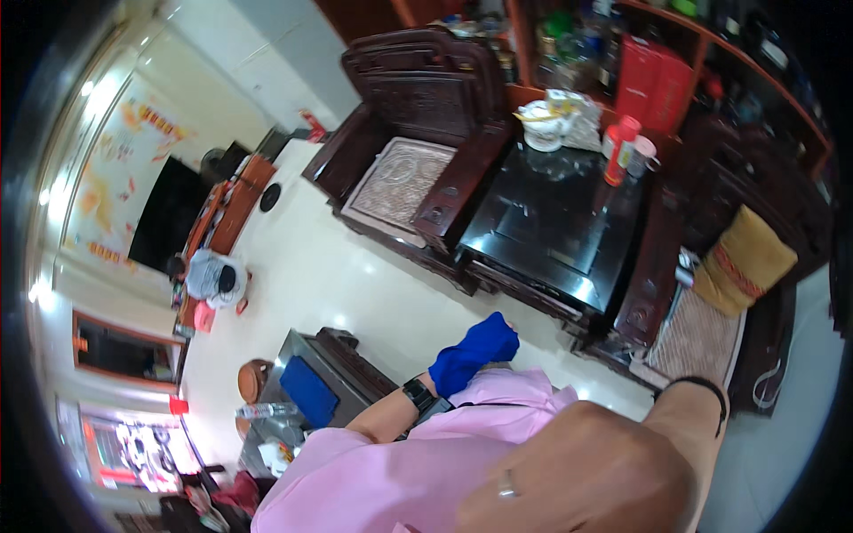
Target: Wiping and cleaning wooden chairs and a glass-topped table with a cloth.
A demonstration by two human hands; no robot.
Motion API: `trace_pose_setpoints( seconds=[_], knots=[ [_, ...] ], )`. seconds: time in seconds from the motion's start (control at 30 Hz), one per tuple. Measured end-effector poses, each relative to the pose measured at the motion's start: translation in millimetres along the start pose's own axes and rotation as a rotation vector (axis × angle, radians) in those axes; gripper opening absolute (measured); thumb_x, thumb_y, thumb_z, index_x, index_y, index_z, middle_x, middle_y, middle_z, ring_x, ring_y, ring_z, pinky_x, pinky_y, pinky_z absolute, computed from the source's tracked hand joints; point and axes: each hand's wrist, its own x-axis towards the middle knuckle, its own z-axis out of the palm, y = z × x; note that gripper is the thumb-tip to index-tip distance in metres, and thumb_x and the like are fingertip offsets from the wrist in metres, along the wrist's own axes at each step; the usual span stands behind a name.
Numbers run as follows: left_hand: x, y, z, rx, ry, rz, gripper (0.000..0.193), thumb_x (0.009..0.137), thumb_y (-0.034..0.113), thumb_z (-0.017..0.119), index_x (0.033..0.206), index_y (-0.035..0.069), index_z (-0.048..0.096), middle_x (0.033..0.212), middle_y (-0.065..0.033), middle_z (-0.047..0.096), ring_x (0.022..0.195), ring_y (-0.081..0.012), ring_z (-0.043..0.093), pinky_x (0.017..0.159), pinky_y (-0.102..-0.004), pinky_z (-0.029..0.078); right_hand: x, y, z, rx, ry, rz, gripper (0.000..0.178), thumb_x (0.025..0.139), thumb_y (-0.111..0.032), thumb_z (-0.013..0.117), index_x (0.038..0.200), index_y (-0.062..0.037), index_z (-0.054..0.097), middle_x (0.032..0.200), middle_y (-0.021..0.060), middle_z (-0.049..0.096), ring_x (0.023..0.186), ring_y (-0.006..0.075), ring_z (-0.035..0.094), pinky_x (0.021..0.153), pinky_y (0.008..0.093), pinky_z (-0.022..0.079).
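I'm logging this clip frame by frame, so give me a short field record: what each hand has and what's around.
left hand: left hand covered by or gripping a blue cloth; dark watch on that wrist
right hand: right hand close to the camera, ring on one finger, holding nothing visible
garment: pink fabric below both hands
furniture: glossy black table; carved dark wooden armchair

The room is seen from a single head-worn fisheye view, tilted steeply down and forward, with the hands (569, 471) very close at the lower edge and the armchair (418, 142) and dark surface (551, 222) farther off.
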Motion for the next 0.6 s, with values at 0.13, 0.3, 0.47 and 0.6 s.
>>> trace_pose_setpoints(
  seconds=[0.13,0.3,0.47,0.6],
  knots=[
    [-11,-4,-25,0.114,0.189,-0.018,0.012,0.100,0.016,0.055,0.090,0.011,0.059,0.091,-0.0081,0.056,0.085,-0.0294,0.055,0.070,-0.0399,0.045,9,-3,-35,0.014,-0.374,0.036,0.037,0.084,-0.031,0.074,0.108,-0.0063,0.061,0.088,0.0033,0.069,0.073,0.0237,0.066,0.065,0.0255,0.054],
    [7,-56,-15,-0.006,0.235,0.035,0.016,0.098,0.018,0.059,0.085,0.009,0.055,0.081,-0.0047,0.053,0.077,-0.0200,0.053,0.065,-0.0341,0.043,14,-23,-74,-0.116,-0.709,0.041,0.062,0.088,-0.036,0.074,0.135,-0.0009,0.054,0.107,0.0043,0.073,0.087,0.0290,0.071,0.071,0.0206,0.054],
    [15,-35,-39,0.343,0.257,0.138,0.022,0.100,0.025,0.060,0.085,0.009,0.058,0.080,0.0011,0.061,0.078,-0.0122,0.058,0.067,-0.0292,0.047,-98,103,-100,-0.375,0.280,0.910,0.017,0.093,-0.006,0.060,0.077,-0.0011,0.062,0.064,0.0024,0.060,0.054,0.0094,0.055,0.052,0.0253,0.044],
    [32,29,-69,0.602,0.196,0.075,0.021,0.098,0.023,0.062,0.084,0.007,0.059,0.080,-0.0005,0.063,0.079,-0.0146,0.061,0.068,-0.0289,0.048,-268,191,-169,-0.253,0.480,1.251,0.014,0.097,-0.013,0.058,0.092,-0.0026,0.067,0.072,0.0031,0.065,0.060,0.0086,0.058,0.056,0.0222,0.046]
  ],
)
